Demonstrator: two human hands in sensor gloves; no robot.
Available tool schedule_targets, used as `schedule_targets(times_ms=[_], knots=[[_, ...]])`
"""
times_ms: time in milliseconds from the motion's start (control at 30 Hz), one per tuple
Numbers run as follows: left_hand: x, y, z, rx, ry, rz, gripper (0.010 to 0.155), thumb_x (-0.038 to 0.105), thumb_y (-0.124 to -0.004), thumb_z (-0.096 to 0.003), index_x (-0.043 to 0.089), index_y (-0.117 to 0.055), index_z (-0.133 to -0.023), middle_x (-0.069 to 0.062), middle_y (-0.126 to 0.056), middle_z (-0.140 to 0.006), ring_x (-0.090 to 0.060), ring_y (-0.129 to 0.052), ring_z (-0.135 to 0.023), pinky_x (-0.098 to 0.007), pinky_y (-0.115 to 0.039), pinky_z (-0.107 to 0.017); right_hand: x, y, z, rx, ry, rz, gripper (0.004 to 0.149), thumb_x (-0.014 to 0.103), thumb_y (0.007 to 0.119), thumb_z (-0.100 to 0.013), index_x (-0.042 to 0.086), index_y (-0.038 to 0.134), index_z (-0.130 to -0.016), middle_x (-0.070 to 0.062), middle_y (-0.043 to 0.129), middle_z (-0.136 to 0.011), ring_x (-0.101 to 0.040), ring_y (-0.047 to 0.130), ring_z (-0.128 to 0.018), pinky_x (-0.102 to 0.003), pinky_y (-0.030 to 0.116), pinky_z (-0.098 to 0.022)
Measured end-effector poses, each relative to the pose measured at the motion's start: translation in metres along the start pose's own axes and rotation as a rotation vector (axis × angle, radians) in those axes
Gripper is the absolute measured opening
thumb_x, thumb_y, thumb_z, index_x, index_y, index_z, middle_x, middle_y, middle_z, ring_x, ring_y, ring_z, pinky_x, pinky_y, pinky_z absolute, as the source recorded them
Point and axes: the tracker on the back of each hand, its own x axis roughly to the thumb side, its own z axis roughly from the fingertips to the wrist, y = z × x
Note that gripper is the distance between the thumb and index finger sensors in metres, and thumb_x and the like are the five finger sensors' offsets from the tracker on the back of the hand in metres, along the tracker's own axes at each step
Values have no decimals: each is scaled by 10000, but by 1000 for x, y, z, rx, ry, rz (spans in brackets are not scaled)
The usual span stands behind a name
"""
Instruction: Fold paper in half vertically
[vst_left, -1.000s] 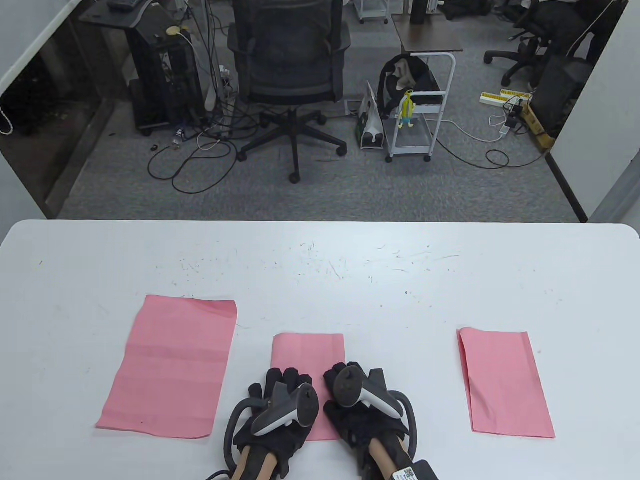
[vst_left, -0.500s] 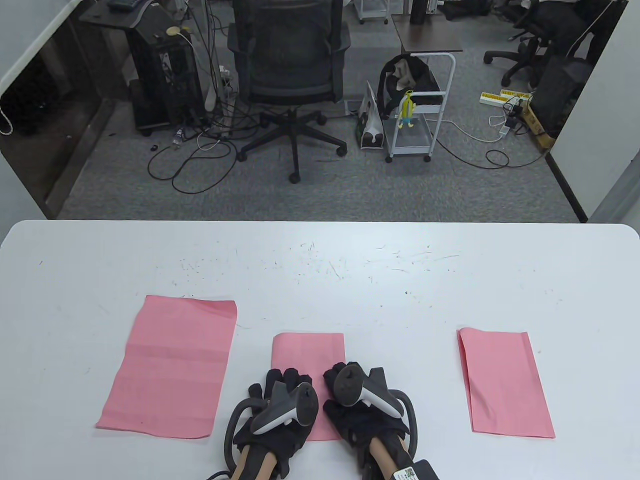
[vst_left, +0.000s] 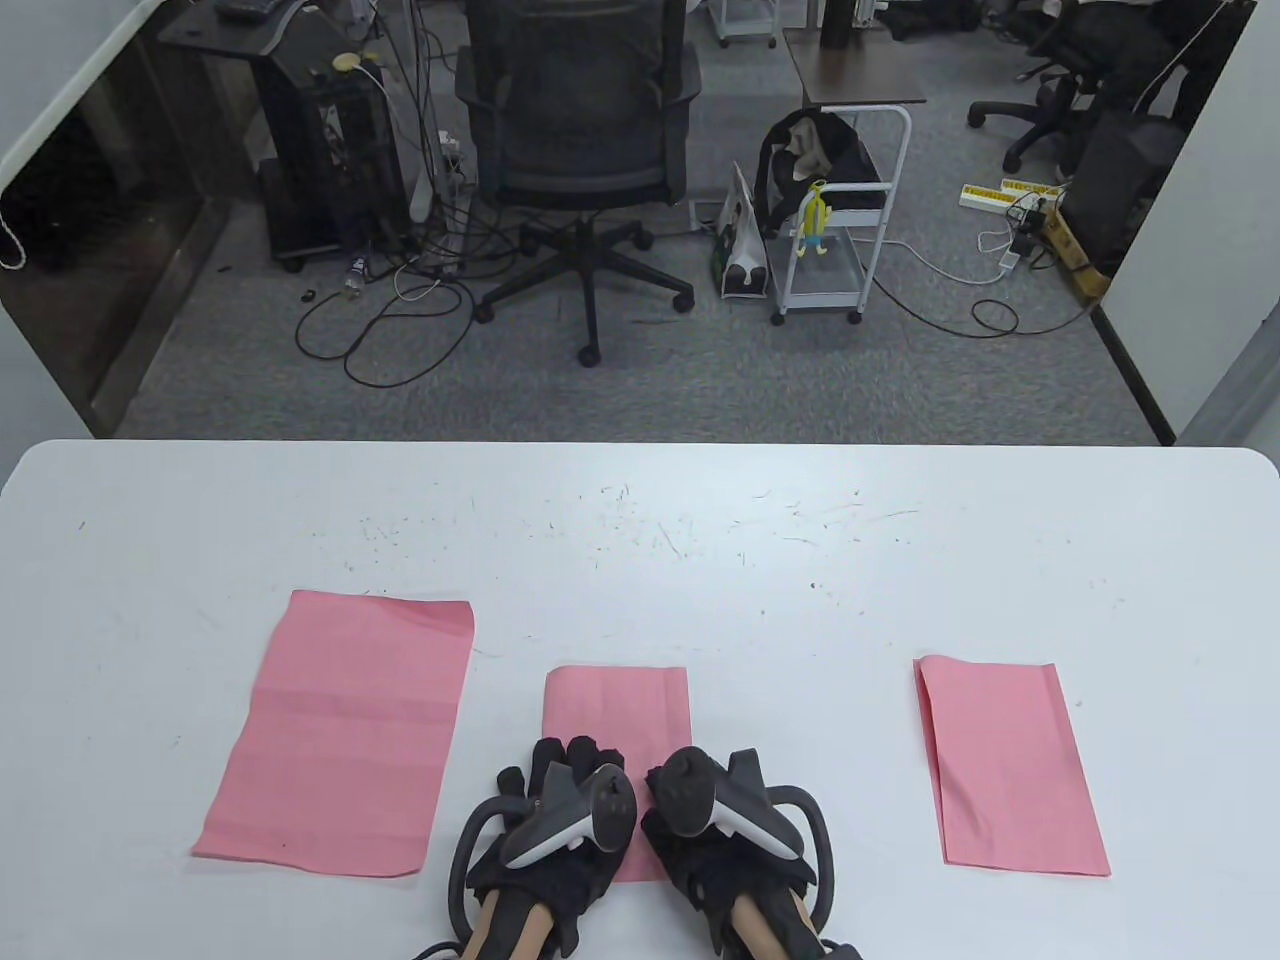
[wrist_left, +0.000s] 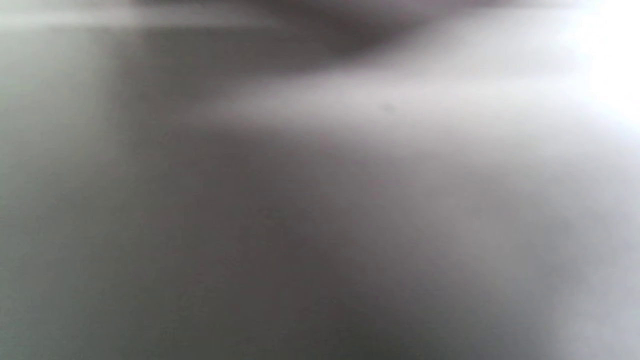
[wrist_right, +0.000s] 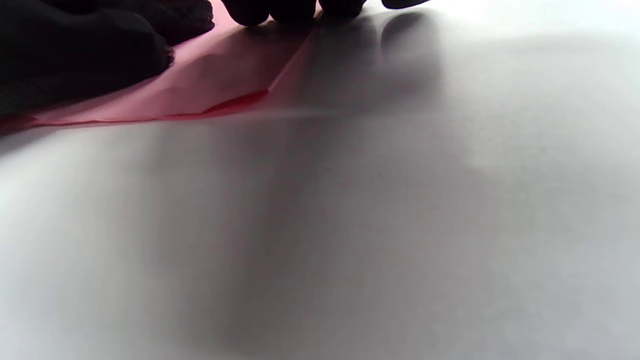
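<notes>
Paper (vst_left: 617, 705) lies flat beneath both hands' fingers (vst_left: 578, 757), which press it, ungripped, spread open.

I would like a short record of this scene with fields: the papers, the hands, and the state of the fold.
middle paper: pink, already folded narrow, under both hands
left hand: rests on its near left part
right hand: rests on its near right part
left paper: wide, unfolded, creased
right paper: folded, untouched
table: white, scratched

Three pink paper sheets (vst_left: 345, 730) (vst_left: 617, 705) (vst_left: 1010, 765), seemingly; two gloved hands (vst_left: 555, 810) (vst_left: 715, 805).
</notes>
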Motion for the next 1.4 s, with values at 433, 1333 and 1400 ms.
schedule_targets(times_ms=[433, 1333, 1400], knots=[[0, 0, 0, -2, -1, 0, 747, 554, -379, -589, 256, -20, -1172, -82, 24, -1237, -448, -18, -1143, -726, -191, -802, -1, 0, -1, 27, 3, -19, 588, 500, 626, -476, 284, 556, -1018, -3, 538, -1108, -275, 531, -1033, -524, 520, -738], [1, 2, -1, -20, -1, -8, 749, 554, -383, -591, 253, -17, -1172, -84, 32, -1235, -451, -17, -1142, -726, -193, -806, -1, -33, -81, 92, 236, -27, 594, 514, 608, -487, 372, 436, -1038, 77, 371, -1153, -207, 396, -1083, -504, 445, -781], [1, 2, -1, -22, -1, -9, 748, 554, -383, -591, 255, -17, -1170, -86, 31, -1235, -452, -18, -1143, -727, -195, -806, -2, -33, -81, 97, 235, -31, 593, 513, 609, -487, 371, 440, -1038, 79, 375, -1152, -207, 401, -1082, -505, 447, -780]])
